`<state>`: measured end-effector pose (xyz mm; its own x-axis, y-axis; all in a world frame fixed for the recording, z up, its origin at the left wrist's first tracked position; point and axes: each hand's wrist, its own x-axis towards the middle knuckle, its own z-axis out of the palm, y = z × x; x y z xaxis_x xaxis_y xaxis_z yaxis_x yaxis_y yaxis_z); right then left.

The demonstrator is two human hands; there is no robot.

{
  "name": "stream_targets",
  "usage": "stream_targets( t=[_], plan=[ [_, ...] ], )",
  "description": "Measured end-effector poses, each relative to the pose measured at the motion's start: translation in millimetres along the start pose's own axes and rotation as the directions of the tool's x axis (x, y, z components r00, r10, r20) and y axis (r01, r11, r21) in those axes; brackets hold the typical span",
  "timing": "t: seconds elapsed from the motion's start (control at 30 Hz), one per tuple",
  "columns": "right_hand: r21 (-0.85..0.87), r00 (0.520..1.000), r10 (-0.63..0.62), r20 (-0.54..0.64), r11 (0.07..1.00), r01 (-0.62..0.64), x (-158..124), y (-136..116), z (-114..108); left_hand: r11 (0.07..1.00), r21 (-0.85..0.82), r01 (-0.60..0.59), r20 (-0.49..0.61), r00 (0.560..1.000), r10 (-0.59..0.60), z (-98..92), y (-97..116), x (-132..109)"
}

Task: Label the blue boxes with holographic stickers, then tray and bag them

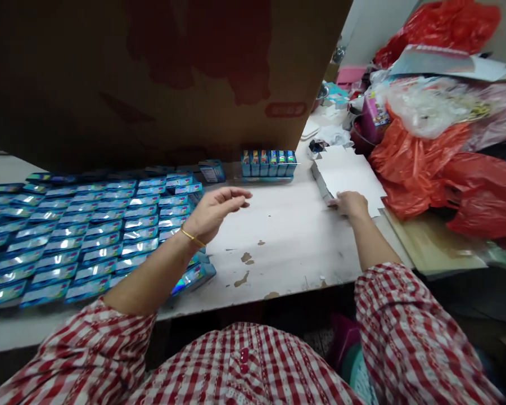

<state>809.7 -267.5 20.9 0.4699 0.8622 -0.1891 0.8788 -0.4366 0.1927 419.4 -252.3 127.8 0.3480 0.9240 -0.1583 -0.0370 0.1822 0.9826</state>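
My left hand is above the white table, its fingers stretched to the right and nothing in them. Just left of it stand many small blue boxes packed in slanted rows. My right hand is closed at the near left corner of a white cardboard piece, which has cut edges and a grey side; its fingertips are partly hidden. Beyond my hands, at the foot of the big carton, a clear tray holds a row of several small blue boxes with shiny tops.
A large brown carton stands along the back of the table. Red plastic bags, clear bags and a purple box crowd the right side. Tan flat sheets lie at the right edge.
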Motion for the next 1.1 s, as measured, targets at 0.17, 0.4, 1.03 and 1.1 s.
stream_targets(
  t=[0.17, 0.4, 1.03, 1.1],
  plan=[
    [0.036, 0.990, 0.052, -0.135, 0.998, -0.047, -18, 18, 2, 0.991, -0.062, 0.120, 0.135, 0.985, -0.111, 1.0, -30, -70],
    [0.209, 0.973, 0.038, -0.226, 0.978, 0.010, -36, -1, 34, 0.975, -0.034, 0.219, 0.192, 0.959, -0.208, 4.7, -71, -129],
    [-0.144, 0.971, -0.153, -0.186, 0.981, 0.127, -20, -5, -5, 0.909, -0.028, 0.416, -0.044, 0.908, -0.417, -16.8, -125, -162],
    [-0.116, 0.959, -0.129, -0.252, 0.988, 0.102, -23, -3, -8, 0.909, -0.020, 0.416, -0.034, 0.908, -0.417, -15.0, -125, -161]
  ],
)
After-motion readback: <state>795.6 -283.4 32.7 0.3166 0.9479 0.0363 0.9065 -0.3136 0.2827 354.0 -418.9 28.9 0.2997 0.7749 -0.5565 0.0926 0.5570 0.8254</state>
